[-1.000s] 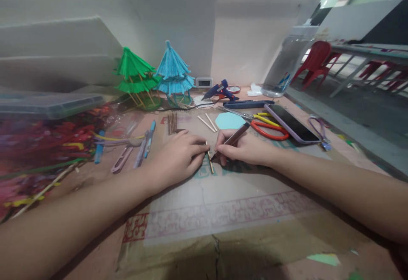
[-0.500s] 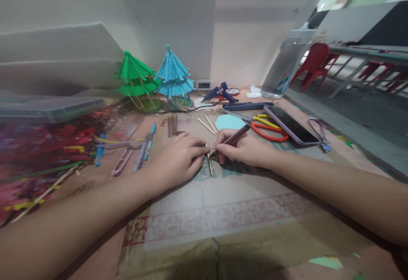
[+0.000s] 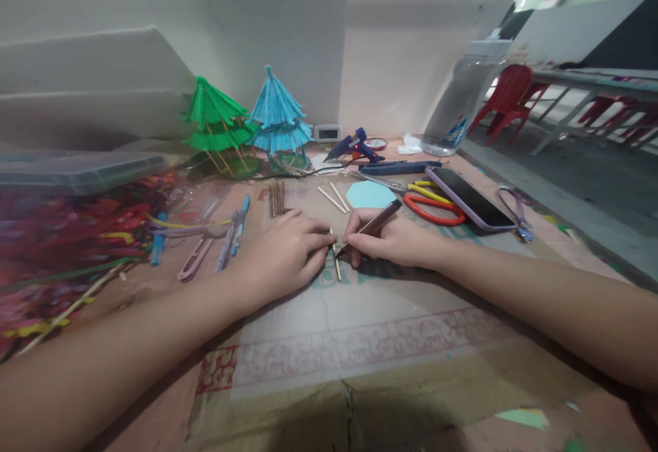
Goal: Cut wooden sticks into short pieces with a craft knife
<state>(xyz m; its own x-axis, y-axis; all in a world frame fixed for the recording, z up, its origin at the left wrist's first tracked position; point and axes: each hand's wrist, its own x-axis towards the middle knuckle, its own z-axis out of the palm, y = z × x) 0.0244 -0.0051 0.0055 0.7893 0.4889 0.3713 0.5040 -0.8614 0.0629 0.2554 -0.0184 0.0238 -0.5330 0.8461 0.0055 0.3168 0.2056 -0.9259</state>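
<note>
My left hand (image 3: 290, 250) lies on the cardboard sheet (image 3: 360, 315), its fingertips pressing the upper end of a short wooden stick (image 3: 338, 268). In my right hand (image 3: 380, 238) is a brown marker (image 3: 379, 219), its tip touching or very near the stick. Beyond my left hand stand several brown sticks (image 3: 276, 199) side by side. Two pale sticks (image 3: 333, 199) lie next to a light blue paper piece (image 3: 370, 195) beyond my right hand.
Orange-and-yellow scissors (image 3: 434, 215) and a phone (image 3: 470, 198) lie right. Behind are a glue gun (image 3: 356, 145), a clear bottle (image 3: 460, 105), green (image 3: 218, 123) and blue (image 3: 280, 119) paper towers. Pens (image 3: 240, 226) and colourful scraps (image 3: 77, 253) are left.
The marker and my right hand have shifted slightly left, bringing the tip onto or close to the stick. My left hand still holds the stick down. The view has moved a little.
</note>
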